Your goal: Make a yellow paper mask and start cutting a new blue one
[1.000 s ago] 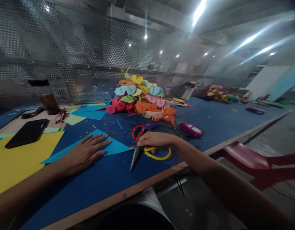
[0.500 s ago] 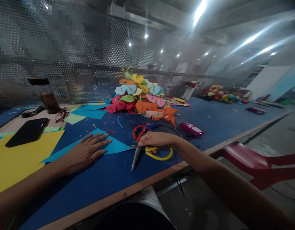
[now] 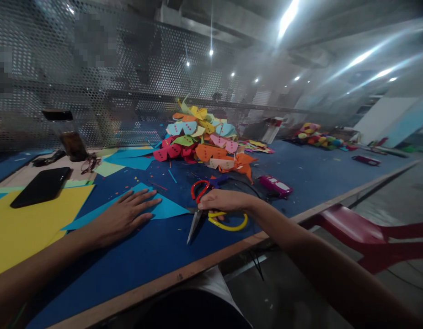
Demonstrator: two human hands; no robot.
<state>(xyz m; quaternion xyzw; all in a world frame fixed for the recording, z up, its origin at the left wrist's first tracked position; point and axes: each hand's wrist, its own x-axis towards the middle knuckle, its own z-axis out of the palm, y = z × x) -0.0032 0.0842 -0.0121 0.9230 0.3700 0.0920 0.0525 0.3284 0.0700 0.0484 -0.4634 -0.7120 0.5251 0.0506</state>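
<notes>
My left hand lies flat with its fingers spread on a bright blue sheet of paper, which looks folded to a long point on the right. Scissors with one red and one yellow handle loop are gripped near the pivot by my right hand. One blade points down and left over the blue tabletop; another metal part meets the paper's pointed tip. My right fingers are closed, and partly hide the pivot and handles.
Behind my hands rises a pile of colourful cut paper shapes. Yellow paper, a black phone and a lidded bottle are at left. A purple object lies right of the scissors; a red chair stands by the table edge.
</notes>
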